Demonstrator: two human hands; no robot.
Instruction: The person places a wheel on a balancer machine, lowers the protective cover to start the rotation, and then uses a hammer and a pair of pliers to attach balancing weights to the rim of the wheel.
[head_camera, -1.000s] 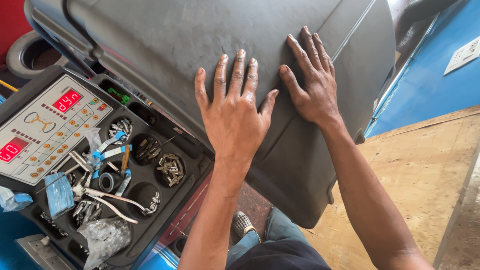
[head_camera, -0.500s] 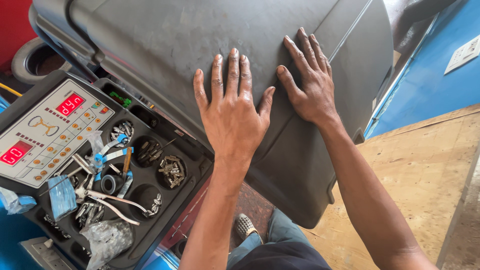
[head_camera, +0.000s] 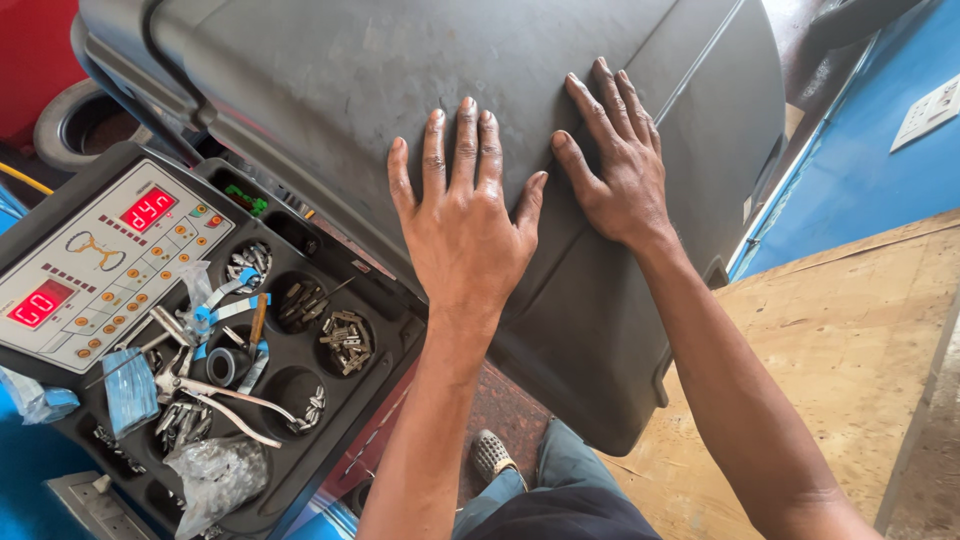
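The big dark grey plastic hood (head_camera: 400, 90) of the wheel machine fills the top of the view, tipped down over the machine, and both hands lie flat on its dusty skin. The left hand (head_camera: 465, 235) rests on the middle of the hood with its fingers spread wide, holding nothing. The right hand (head_camera: 620, 170) lies just beside it, toward the hood's right edge, fingers also open and flat. It looks like the step in hand is pushing or steadying the hood, and any next move would call for an even press from both palms, since the hood is wide and smooth and a hand could slip. Right of the hood is a pale wooden board floor (head_camera: 850, 330) and a blue wall (head_camera: 860, 170). Left of the hood, and lower, sits the black plastic tray (head_camera: 330, 440) with round cups full of small metal weights (head_camera: 345, 335). On that tray is the grey control panel (head_camera: 100, 265) with red glowing lights, and long metal pliers (head_camera: 215, 400). Under the hood's lower edge a grey shoe (head_camera: 490, 455) shows on the dark floor.
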